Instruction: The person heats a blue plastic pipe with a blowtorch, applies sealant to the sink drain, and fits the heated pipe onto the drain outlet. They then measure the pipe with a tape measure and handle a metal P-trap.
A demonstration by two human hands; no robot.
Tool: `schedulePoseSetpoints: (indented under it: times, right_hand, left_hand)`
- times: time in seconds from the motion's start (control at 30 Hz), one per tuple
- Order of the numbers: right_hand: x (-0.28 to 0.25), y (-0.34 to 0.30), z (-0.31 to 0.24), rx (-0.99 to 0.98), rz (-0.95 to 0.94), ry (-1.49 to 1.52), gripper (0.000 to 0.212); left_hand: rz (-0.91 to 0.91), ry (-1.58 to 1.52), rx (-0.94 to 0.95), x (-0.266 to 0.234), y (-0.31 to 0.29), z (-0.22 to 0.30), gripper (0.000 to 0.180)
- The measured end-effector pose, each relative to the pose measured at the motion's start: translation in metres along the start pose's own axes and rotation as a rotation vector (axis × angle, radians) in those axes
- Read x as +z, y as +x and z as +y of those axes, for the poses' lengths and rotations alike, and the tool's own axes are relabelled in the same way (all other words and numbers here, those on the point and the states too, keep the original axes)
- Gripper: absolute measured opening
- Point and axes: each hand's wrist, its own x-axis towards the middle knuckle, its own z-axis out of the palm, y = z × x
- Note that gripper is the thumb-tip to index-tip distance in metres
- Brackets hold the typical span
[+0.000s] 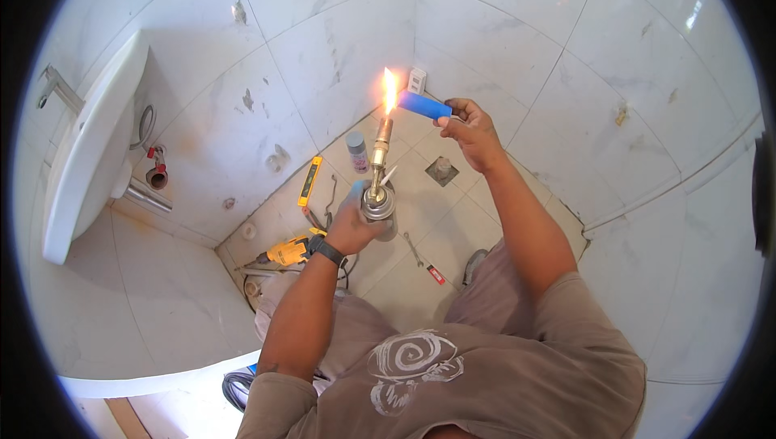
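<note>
My left hand (356,225) is wrapped round the canister of a gas blowtorch (378,168), held upright with its nozzle pointing away from me. A bright orange flame (390,93) burns at the nozzle's tip. My right hand (470,133) pinches one end of a short blue tube (425,105) between thumb and fingers. The tube's other end lies right beside the flame; whether the flame touches it I cannot tell. Below the torch's nozzle, a spray can (356,153) with a grey cap stands on the tiled floor.
A white washbasin (97,148) juts from the left wall, near red-handled valves (157,156). On the floor lie a yellow spirit level (309,181), a yellow power drill (287,251), a wrench (413,250) and a red-handled tool (436,275). A square drain (442,170) sits near the corner.
</note>
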Motion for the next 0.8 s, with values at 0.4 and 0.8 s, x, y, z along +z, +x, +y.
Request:
schedulePoseSetpoints:
  times: [0.4,0.8]
  right_hand:
    - [0.012,-0.005,-0.005,-0.093,0.127,-0.238,0.045]
    - [0.01,-0.006,0.024,0.151,-0.016,0.298,0.035]
  left_hand:
    - [0.018,-0.094,-0.164,-0.009,-0.009,-0.001,0.066]
    - [0.026,0.078,0.019,0.006,-0.002,-0.037,0.07]
